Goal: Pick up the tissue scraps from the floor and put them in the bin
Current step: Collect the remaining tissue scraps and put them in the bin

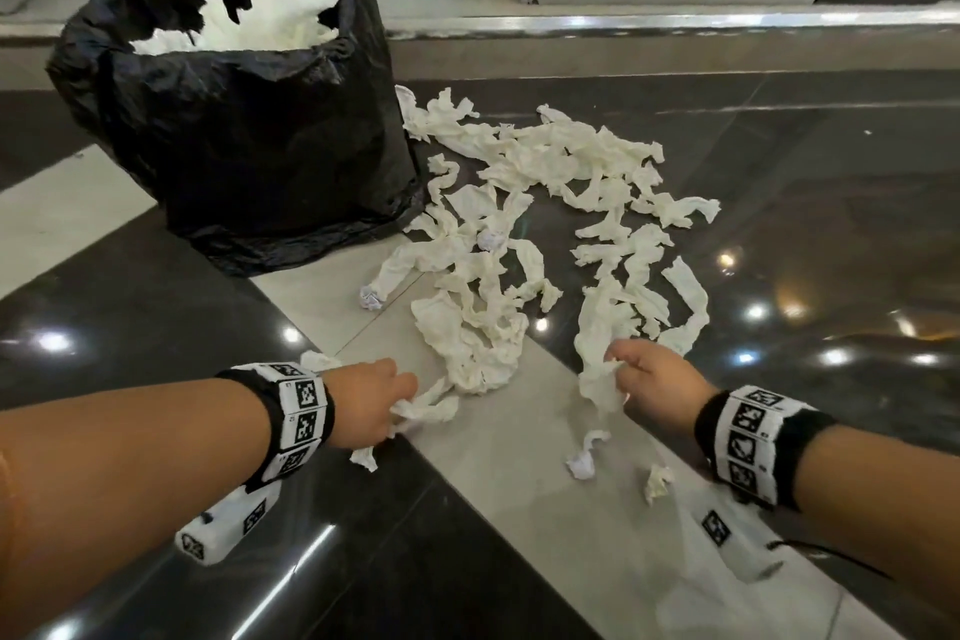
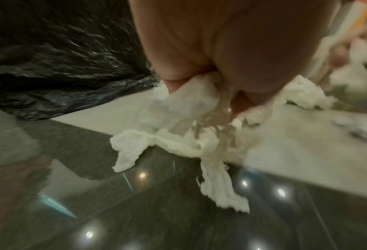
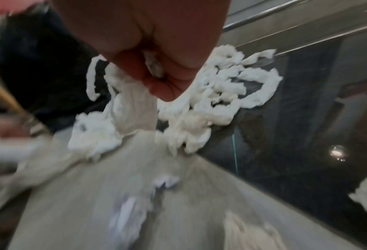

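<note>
- Now both hands are down low, because the tissue scraps (image 1: 540, 224) lie flat on the floor (image 1: 156, 307) and that is the only way to reach them.
- The left hand (image 1: 371, 400) has its fingers curled round a scrunched strip of tissue (image 1: 426, 408). In the left wrist view the strip sticks out of the fist and its ends hang down to the floor. It looks like a tight hold, so the soft paper will not slip out.
- The right hand (image 1: 652, 379) pinches the top of another long strip (image 1: 597, 359). The strip trails down and away from the hand, so it is partly lifted and partly on the floor.
- I think two hands work at once so more tissue goes in on each trip.
- Most of the scraps are in a big messy pile just beside the bin (image 1: 249, 120), to its right. A few small bits (image 1: 582, 463) lie apart, close to the person.
- The bin has a black bag pulled over it, and white tissue (image 1: 260, 23) already fills it near the top. It stands right by the pile, so the carry is short.
- The bin looks quite full, so new scraps may need a push down or they could fall out.
- A lot of the job is left, I would say.
</note>
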`<state>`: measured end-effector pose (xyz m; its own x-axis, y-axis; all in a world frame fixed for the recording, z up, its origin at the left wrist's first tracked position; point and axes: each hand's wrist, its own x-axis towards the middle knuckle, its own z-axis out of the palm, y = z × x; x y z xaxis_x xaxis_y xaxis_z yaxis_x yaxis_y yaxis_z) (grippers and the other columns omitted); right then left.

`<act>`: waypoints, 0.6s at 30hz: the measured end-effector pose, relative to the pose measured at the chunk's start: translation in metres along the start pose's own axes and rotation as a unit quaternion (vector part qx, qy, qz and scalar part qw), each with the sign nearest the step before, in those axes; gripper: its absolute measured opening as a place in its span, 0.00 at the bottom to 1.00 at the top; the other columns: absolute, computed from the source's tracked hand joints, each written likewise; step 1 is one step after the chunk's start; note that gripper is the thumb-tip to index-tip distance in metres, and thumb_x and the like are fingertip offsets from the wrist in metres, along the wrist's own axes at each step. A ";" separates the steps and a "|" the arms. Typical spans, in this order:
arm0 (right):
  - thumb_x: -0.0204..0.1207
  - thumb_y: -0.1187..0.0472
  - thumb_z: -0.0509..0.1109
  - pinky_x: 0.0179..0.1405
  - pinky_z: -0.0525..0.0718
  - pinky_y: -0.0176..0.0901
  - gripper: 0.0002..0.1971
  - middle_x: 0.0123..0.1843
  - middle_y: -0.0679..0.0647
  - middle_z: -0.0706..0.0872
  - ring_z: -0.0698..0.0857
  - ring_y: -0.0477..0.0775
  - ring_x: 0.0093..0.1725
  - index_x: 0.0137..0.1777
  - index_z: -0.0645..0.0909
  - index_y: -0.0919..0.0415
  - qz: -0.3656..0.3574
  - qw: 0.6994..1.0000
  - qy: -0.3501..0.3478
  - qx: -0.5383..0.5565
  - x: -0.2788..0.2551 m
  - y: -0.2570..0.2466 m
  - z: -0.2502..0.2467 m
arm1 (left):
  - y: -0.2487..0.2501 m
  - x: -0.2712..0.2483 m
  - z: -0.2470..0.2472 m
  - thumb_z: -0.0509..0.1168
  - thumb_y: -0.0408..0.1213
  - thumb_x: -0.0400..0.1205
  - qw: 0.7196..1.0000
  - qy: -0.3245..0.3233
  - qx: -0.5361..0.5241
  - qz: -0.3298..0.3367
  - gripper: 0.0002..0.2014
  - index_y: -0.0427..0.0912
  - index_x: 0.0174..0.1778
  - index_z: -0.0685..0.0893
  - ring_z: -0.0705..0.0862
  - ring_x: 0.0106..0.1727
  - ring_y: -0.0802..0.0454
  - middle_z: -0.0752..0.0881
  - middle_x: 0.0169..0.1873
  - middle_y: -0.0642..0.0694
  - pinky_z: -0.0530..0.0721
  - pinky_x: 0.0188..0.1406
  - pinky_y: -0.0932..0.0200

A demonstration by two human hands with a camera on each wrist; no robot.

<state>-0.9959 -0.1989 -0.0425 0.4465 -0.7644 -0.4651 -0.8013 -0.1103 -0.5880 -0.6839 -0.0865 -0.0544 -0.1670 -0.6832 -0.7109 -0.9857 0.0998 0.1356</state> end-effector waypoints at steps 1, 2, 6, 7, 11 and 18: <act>0.77 0.68 0.61 0.38 0.75 0.40 0.06 0.39 0.52 0.80 0.80 0.55 0.43 0.42 0.78 0.60 0.004 0.998 0.025 0.050 0.000 0.002 -0.007 | 0.000 0.002 0.008 0.68 0.42 0.76 1.000 -0.023 0.019 0.000 0.25 0.48 0.67 0.68 0.80 0.57 0.43 0.74 0.60 0.44 0.80 0.55 0.50; 0.77 0.65 0.65 0.38 0.76 0.40 0.03 0.38 0.52 0.81 0.80 0.54 0.41 0.42 0.78 0.58 0.005 0.997 0.035 0.062 -0.001 0.005 -0.013 | 0.000 0.003 0.014 0.73 0.44 0.72 0.998 -0.050 0.044 0.001 0.32 0.51 0.68 0.65 0.80 0.58 0.43 0.71 0.60 0.45 0.82 0.55 0.49; 0.72 0.42 0.70 0.48 0.81 0.45 0.14 0.49 0.48 0.83 0.82 0.52 0.49 0.51 0.76 0.48 -0.005 0.983 -0.045 -0.176 -0.007 0.034 -0.023 | 0.001 0.011 0.028 0.73 0.36 0.72 0.987 -0.097 0.126 0.000 0.37 0.57 0.72 0.60 0.81 0.58 0.39 0.67 0.62 0.40 0.82 0.60 0.44; 0.69 0.39 0.71 0.50 0.81 0.46 0.18 0.53 0.48 0.81 0.82 0.53 0.52 0.54 0.75 0.46 -0.026 0.966 -0.089 -0.240 -0.011 0.042 -0.020 | 0.003 0.013 0.029 0.70 0.35 0.75 0.988 -0.096 0.124 -0.002 0.34 0.57 0.72 0.60 0.81 0.58 0.39 0.68 0.63 0.39 0.81 0.61 0.44; 0.69 0.46 0.70 0.54 0.80 0.51 0.26 0.65 0.55 0.69 0.80 0.63 0.59 0.67 0.68 0.44 -0.077 0.877 -0.248 -0.405 -0.029 0.074 0.009 | 0.013 0.021 0.025 0.58 0.37 0.82 0.988 -0.098 0.116 0.025 0.20 0.46 0.71 0.65 0.81 0.60 0.38 0.73 0.63 0.36 0.79 0.62 0.46; 0.77 0.65 0.59 0.56 0.77 0.51 0.17 0.63 0.59 0.76 0.79 0.62 0.59 0.65 0.71 0.58 -0.122 0.894 -0.219 -0.371 -0.021 0.066 0.026 | 0.015 0.030 0.005 0.53 0.37 0.84 0.997 -0.028 0.069 0.011 0.15 0.42 0.67 0.72 0.81 0.60 0.40 0.80 0.59 0.39 0.78 0.60 0.51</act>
<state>-1.0474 -0.1730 -0.0887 0.6272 -0.3558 -0.6928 -0.6292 -0.7557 -0.1815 -0.7040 -0.1013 -0.0773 -0.1862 -0.6391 -0.7462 -0.9746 0.2164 0.0579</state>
